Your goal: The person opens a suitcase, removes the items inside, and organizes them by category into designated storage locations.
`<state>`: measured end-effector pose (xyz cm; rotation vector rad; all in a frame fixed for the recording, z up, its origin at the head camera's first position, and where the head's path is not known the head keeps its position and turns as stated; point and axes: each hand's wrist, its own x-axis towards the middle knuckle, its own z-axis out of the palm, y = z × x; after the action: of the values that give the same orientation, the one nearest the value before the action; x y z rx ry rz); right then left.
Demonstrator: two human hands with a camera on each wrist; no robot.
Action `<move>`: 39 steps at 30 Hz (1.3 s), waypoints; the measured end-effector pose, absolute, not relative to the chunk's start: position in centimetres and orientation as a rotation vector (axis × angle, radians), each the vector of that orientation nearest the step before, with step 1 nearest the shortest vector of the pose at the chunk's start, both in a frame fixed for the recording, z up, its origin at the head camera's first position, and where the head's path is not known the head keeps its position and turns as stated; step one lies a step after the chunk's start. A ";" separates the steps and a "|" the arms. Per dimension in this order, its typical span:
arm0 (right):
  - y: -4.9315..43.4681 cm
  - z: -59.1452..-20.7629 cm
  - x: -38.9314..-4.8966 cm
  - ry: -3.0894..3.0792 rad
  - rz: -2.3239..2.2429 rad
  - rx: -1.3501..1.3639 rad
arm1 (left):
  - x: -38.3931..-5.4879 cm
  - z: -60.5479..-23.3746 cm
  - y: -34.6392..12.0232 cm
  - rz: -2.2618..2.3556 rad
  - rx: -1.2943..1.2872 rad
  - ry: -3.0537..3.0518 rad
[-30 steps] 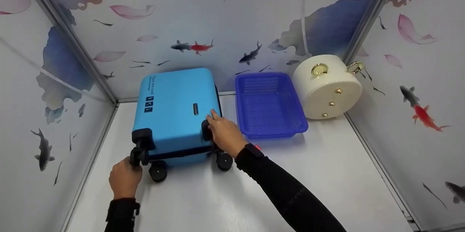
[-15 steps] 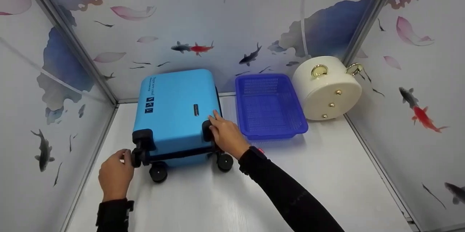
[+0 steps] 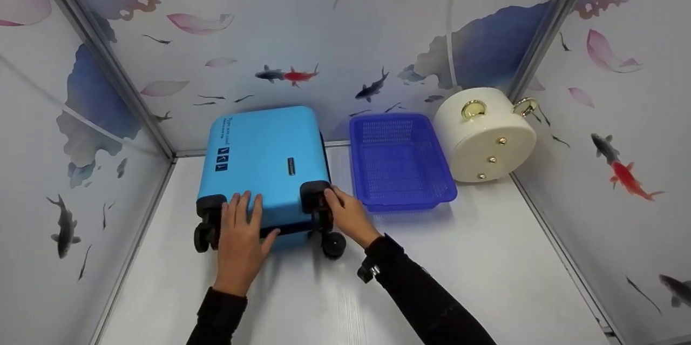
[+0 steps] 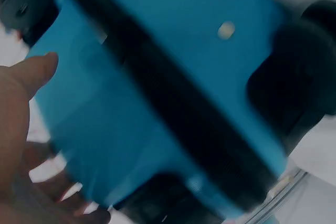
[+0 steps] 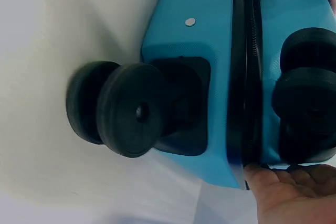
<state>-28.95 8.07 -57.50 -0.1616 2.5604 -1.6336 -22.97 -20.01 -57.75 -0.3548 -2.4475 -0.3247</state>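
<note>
Because the blue suitcase (image 3: 270, 145) lies flat on the surface (image 3: 513, 258), wheel end toward the person, its near corners fall within reach, and both hands probably steady it there. The left grip (image 3: 237, 242) is released, fingers spread over the near edge; the right grip (image 3: 353, 218) curls against the right corner, though whether it truly grasps I cannot tell. Half a second earlier, the left was at the left wheel (image 3: 202, 237) and the right higher on its corner.
</note>
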 end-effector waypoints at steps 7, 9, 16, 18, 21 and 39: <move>8.4 -59.6 -28.5 2.489 -1.668 -0.234 | -23.2 -60.9 -19.6 -0.350 -0.240 -2.452; 8.4 -59.9 -28.5 2.514 -1.661 -0.278 | -23.2 -61.1 -19.5 -0.354 -0.230 -2.451; 8.3 -59.6 -28.6 2.527 -1.753 -0.253 | -23.3 -60.6 -19.1 -0.327 -0.222 -2.462; 8.1 -59.1 -28.7 2.514 -1.816 -0.245 | -23.4 -60.4 -19.0 -0.312 -0.221 -2.471; 7.6 -58.2 -28.8 2.458 -1.937 -0.273 | -23.6 -60.2 -18.8 -0.318 -0.212 -2.464; 6.2 -57.1 -28.1 2.753 -1.819 -0.354 | -25.7 -60.0 -17.6 -0.229 -0.148 -2.332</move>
<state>-28.12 6.21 -57.07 -0.3538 2.7526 -1.8194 -25.72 -17.64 -59.97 -0.1479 -2.3316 -0.2289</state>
